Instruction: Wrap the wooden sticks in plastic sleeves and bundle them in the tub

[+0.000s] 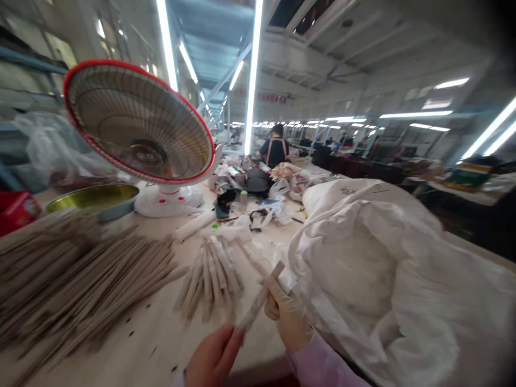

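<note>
Between my hands a narrow grey-brown strip (257, 302) slants up to the right, partly covered by what looks like clear plastic. My left hand (215, 355), bare, pinches its lower end near the table's front edge. A pale glove covers my right hand (287, 312), whose fingers close round the strip near its upper end. Just beyond lies a fanned bunch of similar strips (212, 274), some with a shiny wrapping. To the left spreads a big pile of bare grey-brown strips (100, 279). The picture is slightly blurred, so the strip's material is unclear.
A large white sack (346, 258) with an open mouth fills the right side. At the back left stand a red-rimmed fan-shaped heater (141, 123) and a shallow metal basin (121, 207). Clutter and plastic bags (278, 207) lie farther back. A person (277, 148) is beyond them.
</note>
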